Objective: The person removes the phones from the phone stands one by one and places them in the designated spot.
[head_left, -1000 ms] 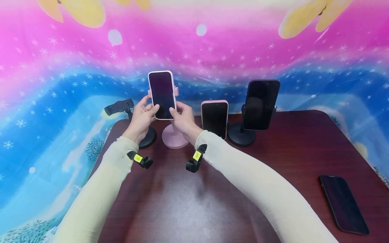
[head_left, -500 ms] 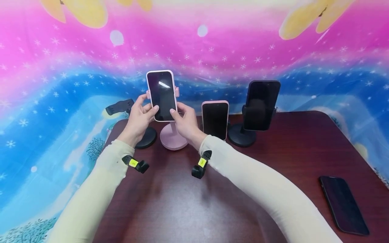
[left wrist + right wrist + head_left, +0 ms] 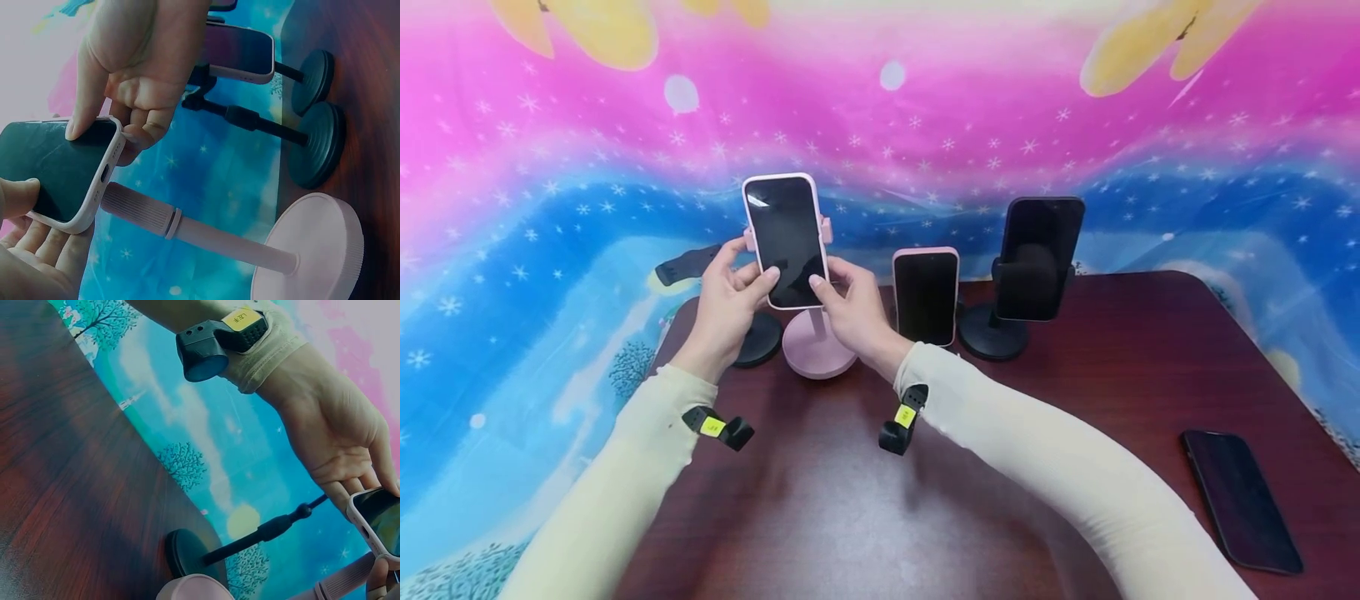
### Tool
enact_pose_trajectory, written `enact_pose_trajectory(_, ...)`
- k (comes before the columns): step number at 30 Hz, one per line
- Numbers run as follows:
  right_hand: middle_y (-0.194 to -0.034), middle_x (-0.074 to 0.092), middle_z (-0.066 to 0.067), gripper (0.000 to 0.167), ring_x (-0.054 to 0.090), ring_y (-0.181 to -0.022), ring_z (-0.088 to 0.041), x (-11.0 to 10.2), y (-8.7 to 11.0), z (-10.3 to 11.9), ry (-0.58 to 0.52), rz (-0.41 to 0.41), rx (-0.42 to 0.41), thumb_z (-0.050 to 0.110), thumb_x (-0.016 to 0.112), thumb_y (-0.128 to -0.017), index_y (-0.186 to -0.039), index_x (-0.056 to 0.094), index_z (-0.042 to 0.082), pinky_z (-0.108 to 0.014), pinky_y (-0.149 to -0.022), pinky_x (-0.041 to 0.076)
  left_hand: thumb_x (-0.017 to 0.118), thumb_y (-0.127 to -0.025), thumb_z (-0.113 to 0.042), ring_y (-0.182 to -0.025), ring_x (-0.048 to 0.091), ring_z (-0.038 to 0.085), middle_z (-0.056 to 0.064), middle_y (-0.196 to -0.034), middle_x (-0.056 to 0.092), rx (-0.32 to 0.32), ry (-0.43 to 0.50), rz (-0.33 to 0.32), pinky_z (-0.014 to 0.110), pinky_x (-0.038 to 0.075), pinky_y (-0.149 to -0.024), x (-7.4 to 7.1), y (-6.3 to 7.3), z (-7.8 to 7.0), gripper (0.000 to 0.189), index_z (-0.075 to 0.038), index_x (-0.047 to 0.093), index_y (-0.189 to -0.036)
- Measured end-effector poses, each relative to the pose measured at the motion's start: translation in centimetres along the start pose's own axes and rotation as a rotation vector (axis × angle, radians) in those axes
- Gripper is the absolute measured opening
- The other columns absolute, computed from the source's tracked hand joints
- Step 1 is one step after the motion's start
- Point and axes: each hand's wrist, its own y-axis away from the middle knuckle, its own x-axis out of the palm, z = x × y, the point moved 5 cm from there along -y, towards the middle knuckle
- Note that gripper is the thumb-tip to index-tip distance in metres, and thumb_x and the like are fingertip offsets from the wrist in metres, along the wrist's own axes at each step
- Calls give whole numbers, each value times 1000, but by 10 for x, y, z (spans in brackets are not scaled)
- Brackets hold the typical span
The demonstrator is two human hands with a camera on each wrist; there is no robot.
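A smartphone (image 3: 786, 242) in a pale pink case stands upright in the clamp of a pink phone stand (image 3: 816, 350), screen facing me. My left hand (image 3: 718, 312) holds its lower left corner, thumb on the screen and fingers behind. At the lower right edge my right hand (image 3: 861, 317) grips it the same way. The left wrist view shows both thumbs on the glass and the stand's ribbed pole collar (image 3: 137, 206) just beyond the phone's bottom edge. My left palm (image 3: 337, 431) faces the camera in the right wrist view.
A black stand with an unoccupied holder (image 3: 685, 265) is behind my left hand. Right of my hands stand a pink-cased phone (image 3: 927, 296) and a black phone (image 3: 1041, 258) on a black stand. Another phone (image 3: 1243, 500) lies on the dark wooden table (image 3: 1112, 367) at right.
Both hands, the phone and its pink stand have shifted left and slightly toward me. The stand's base has slid nearer along the table. Both hands keep their hold.
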Motion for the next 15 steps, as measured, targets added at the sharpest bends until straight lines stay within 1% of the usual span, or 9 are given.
enact_pose_trajectory(6, -130, 68, -17, 34, 70, -116, -28, -1, 10, 6, 0, 21, -39, 6, 56, -103, -137, 61, 2, -35, -98, 59, 63, -100, -12, -95, 75, 4, 12, -128, 71, 26, -38, 2, 20, 60, -85, 1, 11, -7, 50, -15, 44, -145)
enact_pose_trajectory(9, -131, 68, -17, 34, 70, -116, -28, -3, 15, 9, 5, 29, -62, 6, 56, -103, -137, 61, 2, -35, -96, 60, 62, -100, -10, -97, 74, 2, 1, -120, 74, 53, -44, 5, 19, 58, -86, 3, 17, -11, 49, -14, 44, -145)
enact_pose_trajectory(12, -132, 68, -16, 35, 70, -115, -27, -6, 22, 12, 21, 31, -73, 7, 56, -103, -138, 60, 3, -35, -92, 61, 62, -99, -8, -99, 73, 2, -10, -111, 74, 76, -21, 15, 18, 59, -85, 6, 23, -16, 46, -13, 46, -142)
enact_pose_trajectory(13, -131, 68, -16, 35, 70, -114, -27, -7, 24, 13, 27, 28, -71, 8, 57, -103, -138, 60, 3, -34, -91, 61, 62, -99, -7, -100, 73, 2, -11, -111, 74, 81, -14, 18, 18, 59, -84, 7, 24, -17, 45, -12, 47, -141)
enact_pose_trajectory(15, -132, 68, -16, 36, 70, -113, -28, -9, 28, 15, 34, 27, -65, 8, 57, -103, -138, 60, 3, -35, -89, 61, 63, -99, -7, -101, 73, 2, -10, -112, 74, 87, -9, 24, 18, 59, -85, 9, 27, -19, 44, -12, 48, -139)
